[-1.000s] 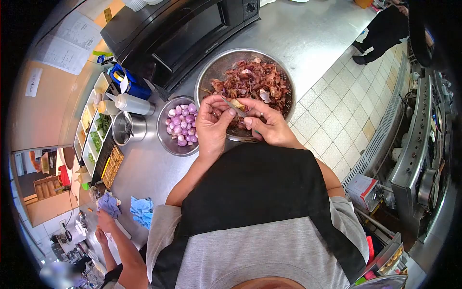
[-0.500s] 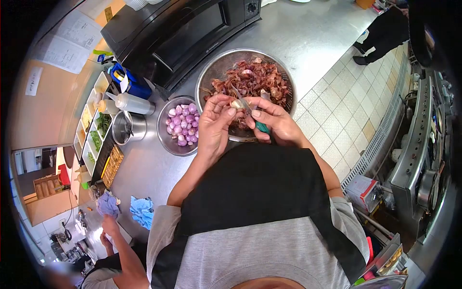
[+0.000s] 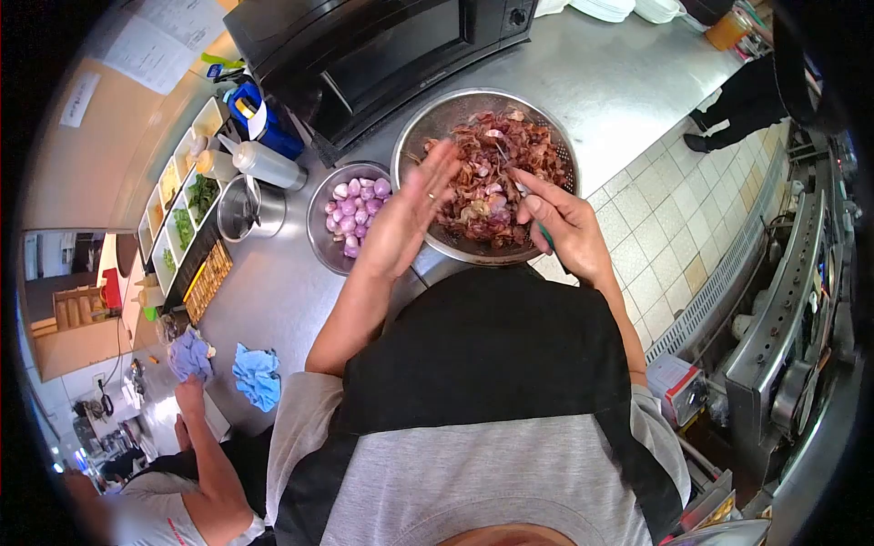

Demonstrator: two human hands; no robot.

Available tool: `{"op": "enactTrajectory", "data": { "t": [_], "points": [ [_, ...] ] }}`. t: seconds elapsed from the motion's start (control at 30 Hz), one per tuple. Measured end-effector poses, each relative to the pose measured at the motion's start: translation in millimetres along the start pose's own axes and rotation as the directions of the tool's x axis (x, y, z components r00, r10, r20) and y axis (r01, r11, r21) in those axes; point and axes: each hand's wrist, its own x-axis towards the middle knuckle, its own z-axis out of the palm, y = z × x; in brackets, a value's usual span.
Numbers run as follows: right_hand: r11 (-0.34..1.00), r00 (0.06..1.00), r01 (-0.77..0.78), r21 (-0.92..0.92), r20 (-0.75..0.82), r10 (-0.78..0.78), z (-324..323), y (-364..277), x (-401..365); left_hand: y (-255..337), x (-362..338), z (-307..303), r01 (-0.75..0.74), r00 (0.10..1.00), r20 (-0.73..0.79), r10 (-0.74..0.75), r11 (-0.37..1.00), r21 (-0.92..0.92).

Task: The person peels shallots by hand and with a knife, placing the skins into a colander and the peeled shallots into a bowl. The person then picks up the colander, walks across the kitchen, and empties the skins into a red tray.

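Observation:
My left hand (image 3: pixel 411 217) is held over the left rim of a perforated metal colander (image 3: pixel 572 146), its fingers stretched out and slightly blurred. Nothing shows in it. My right hand (image 3: pixel 569 227) is closed around a small knife with a green handle (image 3: pixel 546 237), its thin blade pointing over the colander. Reddish-brown shallot skins (image 3: pixel 537 150) are heaped in the colander, with a few pinkish pieces among them. Left of it, a metal bowl (image 3: pixel 316 223) holds peeled purple shallots (image 3: pixel 355 209); my left forearm passes close to its right side.
A black microwave oven (image 3: pixel 391 68) stands behind the colander. A metal pot (image 3: pixel 250 209), a squeeze bottle (image 3: pixel 269 166) and a tray of herbs (image 3: pixel 202 193) line the left. A blue cloth (image 3: pixel 257 375) lies near a co-worker's arm (image 3: pixel 214 455). Another person's legs (image 3: pixel 742 105) show at right.
My hands have parted: the left moved left, away from the knife, and its fingers straightened. The right moved right with the knife. The pale piece between them is out of my fingers. The view shifted slightly.

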Motion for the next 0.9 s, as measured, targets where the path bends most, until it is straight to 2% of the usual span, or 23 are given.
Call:
{"op": "enactTrajectory", "data": {
  "t": [0.03,0.1,0.17,0.2,0.23,0.3,0.37,0.43,0.47,0.5,0.57,0.63,0.7,0.77,0.8,0.83,0.87,0.9],
  "points": [
    [0.998,0.999,0.022,-0.053,-0.033,-0.024,-2,1,1,4,1,1,0.062,0.998,0.035,-0.052,0.917,-0.395],
    [0.996,1.0,0.025,-0.088,-0.017,-0.026,-2,-2,-1,7,3,3,0.078,0.996,0.003,-0.086,0.889,-0.452],
    [0.995,1.0,0.019,-0.103,0.023,-0.016,6,-11,-3,8,3,4,0.109,0.992,0.035,-0.121,0.679,-0.726],
    [0.976,0.989,0.141,-0.164,0.076,-0.13,13,-13,-3,8,3,5,0.104,0.993,0.032,-0.118,0.678,-0.728],
    [0.976,0.988,0.142,-0.167,0.08,-0.13,18,-15,-3,8,4,7,0.104,0.992,0.034,-0.12,0.638,-0.763],
    [0.939,0.981,0.093,-0.331,0.193,-0.029,25,-18,-1,10,5,12,0.102,0.992,0.036,-0.122,0.596,-0.797],
    [0.927,0.966,0.12,-0.356,0.256,-0.027,27,-18,5,14,3,17,0.087,0.995,0.035,-0.098,0.606,-0.791],
    [0.924,0.981,0.039,-0.38,0.189,0.036,22,-17,12,15,2,17,0.077,0.995,0.021,-0.098,0.61,-0.788],
    [0.905,0.99,0.102,-0.413,0.132,-0.051,17,-11,14,16,2,16,0.063,0.995,0.005,-0.095,0.615,-0.786],
    [0.904,0.989,0.106,-0.415,0.14,-0.051,14,-10,14,16,1,14,0.054,0.996,-0.002,-0.091,0.615,-0.787],
    [0.877,0.994,0.108,-0.468,0.023,-0.11,8,-10,16,16,-2,11,0.07,0.996,0.016,-0.091,0.629,-0.774],
    [0.884,0.989,0.144,-0.444,0.024,-0.148,6,-10,12,14,-2,11,0.072,0.996,0.018,-0.091,0.629,-0.774],
    [0.843,0.978,0.18,-0.507,-0.002,-0.209,3,-11,11,11,-2,9,0.056,0.996,0.002,-0.086,0.634,-0.771],
    [0.825,0.969,0.193,-0.532,-0.032,-0.247,1,-14,10,8,-3,9,0.055,0.997,-0.008,-0.081,0.742,-0.669],
    [0.747,0.954,0.217,-0.629,-0.027,-0.3,-8,-2,13,10,-5,9,0.047,0.998,-0.014,-0.058,0.91,-0.413],
    [0.72,0.941,0.238,-0.652,-0.028,-0.337,-10,0,12,10,-10,6,0.037,0.999,0.037,-0.03,0.975,-0.217],
    [0.721,0.938,0.236,-0.651,-0.04,-0.343,-11,1,13,10,-15,5,0.003,0.999,0.039,0.001,0.993,-0.115],
    [0.73,0.972,0.103,-0.676,-0.087,-0.217,-8,-9,9,10,-21,4,-0.025,0.999,0.046,0.025,1.0,-0.009]
  ]
}}
